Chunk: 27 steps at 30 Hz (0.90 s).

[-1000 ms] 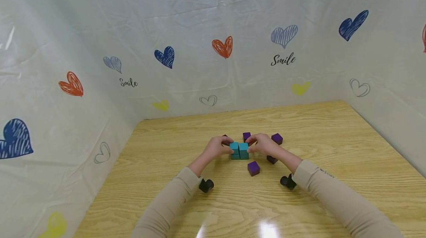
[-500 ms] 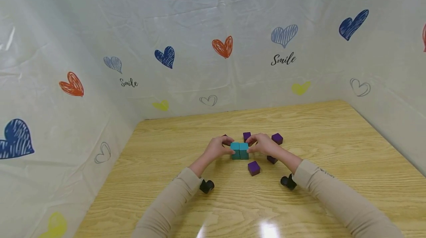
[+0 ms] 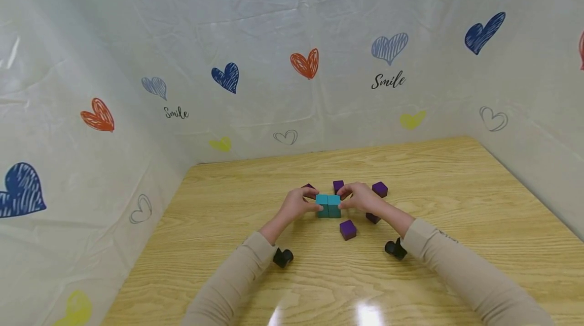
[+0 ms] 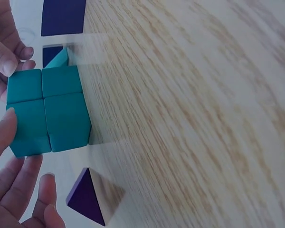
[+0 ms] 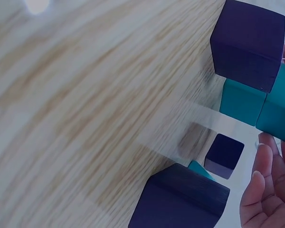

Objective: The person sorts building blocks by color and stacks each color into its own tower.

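Several teal cubes stand stacked in two columns, two high, with their sides meeting. My left hand pinches the upper left teal cube between thumb and fingers. On the other side, my right hand pinches the upper right teal cube. In the left wrist view, both thumbs lie at the upper row, and the lower left cube and lower right cube rest on the table. Another teal piece peeks out behind the stack. A purple cube partly covers the stack in the right wrist view.
Purple cubes lie scattered round the stack: one in front, one at the back right, one behind, others partly hidden by the hands. Small black devices sit by both cuffs. A heart-printed sheet encloses the wooden table.
The upper left teal cube has shifted slightly right with my left hand, closing the small gap to its neighbour. My right hand has stayed in place.
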### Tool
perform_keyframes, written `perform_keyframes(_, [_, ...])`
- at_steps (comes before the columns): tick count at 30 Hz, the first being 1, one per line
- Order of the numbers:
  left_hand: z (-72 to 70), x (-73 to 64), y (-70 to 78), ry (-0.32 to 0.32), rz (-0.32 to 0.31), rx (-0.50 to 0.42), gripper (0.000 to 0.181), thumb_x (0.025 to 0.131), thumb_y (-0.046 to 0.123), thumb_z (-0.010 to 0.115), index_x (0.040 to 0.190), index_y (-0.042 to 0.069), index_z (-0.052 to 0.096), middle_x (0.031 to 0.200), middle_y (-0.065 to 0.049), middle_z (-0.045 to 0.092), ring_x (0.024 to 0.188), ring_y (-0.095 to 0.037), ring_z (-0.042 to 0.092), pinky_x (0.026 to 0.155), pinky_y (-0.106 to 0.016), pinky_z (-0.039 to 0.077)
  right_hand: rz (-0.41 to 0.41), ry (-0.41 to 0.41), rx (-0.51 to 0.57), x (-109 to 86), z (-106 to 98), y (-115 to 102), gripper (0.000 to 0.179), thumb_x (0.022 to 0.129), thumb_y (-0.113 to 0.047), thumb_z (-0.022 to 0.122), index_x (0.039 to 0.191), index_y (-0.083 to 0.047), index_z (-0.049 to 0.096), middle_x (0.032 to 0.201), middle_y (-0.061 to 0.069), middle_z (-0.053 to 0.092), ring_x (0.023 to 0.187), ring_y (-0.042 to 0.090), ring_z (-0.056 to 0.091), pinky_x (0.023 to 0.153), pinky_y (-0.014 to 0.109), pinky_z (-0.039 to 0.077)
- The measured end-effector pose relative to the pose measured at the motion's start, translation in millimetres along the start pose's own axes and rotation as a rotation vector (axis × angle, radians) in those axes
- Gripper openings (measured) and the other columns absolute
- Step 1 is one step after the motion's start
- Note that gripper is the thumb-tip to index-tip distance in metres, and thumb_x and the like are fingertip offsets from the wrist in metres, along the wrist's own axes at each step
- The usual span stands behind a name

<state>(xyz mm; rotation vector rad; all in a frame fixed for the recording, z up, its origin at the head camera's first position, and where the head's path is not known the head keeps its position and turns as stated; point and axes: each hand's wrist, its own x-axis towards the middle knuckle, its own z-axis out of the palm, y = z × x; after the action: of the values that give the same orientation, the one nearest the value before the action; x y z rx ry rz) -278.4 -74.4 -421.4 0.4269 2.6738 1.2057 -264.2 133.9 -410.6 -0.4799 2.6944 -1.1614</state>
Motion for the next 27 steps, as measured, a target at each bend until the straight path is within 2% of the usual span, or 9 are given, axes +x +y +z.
perform_keyframes(4, [-1.8,0.3,-4.2,-0.021,-0.006,-0.059,0.044,0.079,0.022,0.073,0.118,0.006,0.061,0.108,-0.009,0.065,0.093,-0.023,0.059,0.078,-0.033,0.049,0.011,-0.003,-0.004,0.5,-0.3,-0.1,0.031,0.080,-0.013,0.070,0.106,0.002,0.062,0.099,0.013,0.064,0.091,0.027,0.058,0.077,0.037,0.048])
perform_keyframes(9, [-3.3,0.8,-6.7,-0.028,-0.029,-0.109,0.037,0.080,0.022,0.072,0.112,0.008,0.063,0.108,-0.009,0.065,0.095,-0.023,0.059,0.079,-0.033,0.049,0.017,-0.006,-0.001,0.3,-0.5,-1.2,0.031,0.080,-0.013,0.070,0.106,0.002,0.062,0.099,0.012,0.064,0.091,0.026,0.058,0.077,0.036,0.048])
perform_keyframes(20, [-1.9,-0.1,-8.3,-0.012,-0.036,-0.122,0.032,0.080,0.022,0.072,0.107,0.009,0.065,0.107,-0.008,0.065,0.093,-0.023,0.058,0.079,-0.033,0.049,0.018,-0.004,-0.012,0.3,0.4,-0.8,0.033,0.079,-0.014,0.071,0.107,0.001,0.062,0.100,0.012,0.064,0.090,0.025,0.058,0.076,0.035,0.048])
perform_keyframes(24, [-1.4,-0.7,-7.9,-0.006,-0.031,-0.112,0.031,0.079,0.023,0.072,0.107,0.010,0.065,0.106,-0.007,0.065,0.093,-0.021,0.058,0.078,-0.032,0.048,0.009,-0.044,-0.065,0.6,-8.3,-3.7,0.042,0.082,-0.018,0.069,0.116,0.004,0.057,0.107,0.016,0.061,0.097,0.029,0.057,0.078,0.036,0.048])
perform_keyframes(27, [-1.8,-0.8,-7.0,-0.006,-0.019,-0.100,0.031,0.080,0.023,0.072,0.106,0.009,0.065,0.106,-0.006,0.065,0.095,-0.021,0.057,0.080,-0.033,0.048,-0.021,-0.038,-0.109,1.7,-20.2,-4.6,0.046,0.084,-0.019,0.067,0.120,0.006,0.054,0.111,0.019,0.059,0.100,0.033,0.056,0.080,0.039,0.048])
